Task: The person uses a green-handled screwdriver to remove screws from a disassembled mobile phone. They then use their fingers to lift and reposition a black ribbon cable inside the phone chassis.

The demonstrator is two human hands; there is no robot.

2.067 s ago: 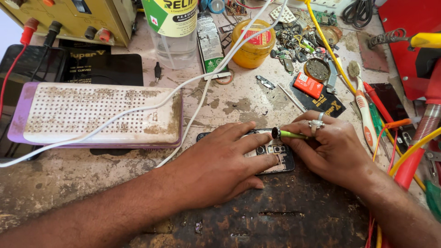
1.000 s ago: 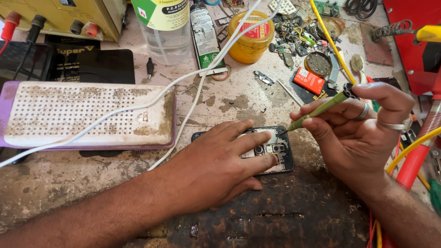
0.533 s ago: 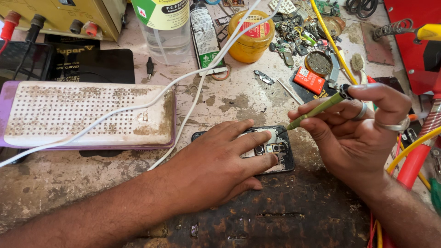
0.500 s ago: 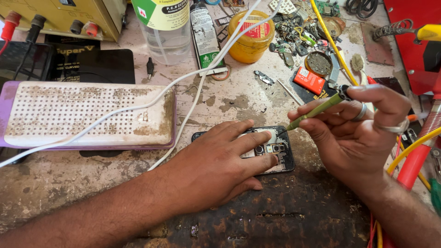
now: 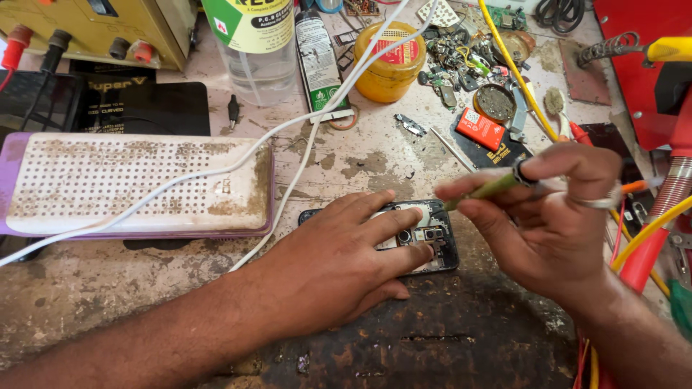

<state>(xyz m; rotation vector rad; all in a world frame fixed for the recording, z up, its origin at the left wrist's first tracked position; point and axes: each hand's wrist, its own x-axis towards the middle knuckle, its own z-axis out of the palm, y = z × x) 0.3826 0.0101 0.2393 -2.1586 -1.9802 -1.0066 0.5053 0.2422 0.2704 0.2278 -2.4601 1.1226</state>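
Head view: the left hand [image 5: 339,270] lies flat on a small black opened phone with its circuit board and camera parts bare [image 5: 425,241], fingers spread, pressing it down on the stained, grimy workbench top [image 5: 94,288] rather than gripping it. The phone sits near the middle of the bench, just right of a long white perforated box with a purple base [image 5: 137,184]. The right hand [image 5: 555,223] pinches a slim green-shafted tool with a dark collar [image 5: 497,186] between thumb and fingers; its tip hangs just above the phone's far right corner, apart from the board.

Risks, as I judge them: the tip comes in at a shallow slant, so a slip could scrape the bare board or the small camera parts, or jab the left fingertips [image 5: 425,252] lying right beside them. The left hand covers most of the phone, so parts under it cannot be seen. A white cable [image 5: 317,126] runs across the bench just left of the phone; a snagged forearm could drag it. On the far side, a clear plastic bottle with a green-and-white label [image 5: 259,50] and an amber round jar [image 5: 389,61] stand well apart, but a wide reach could tip them.
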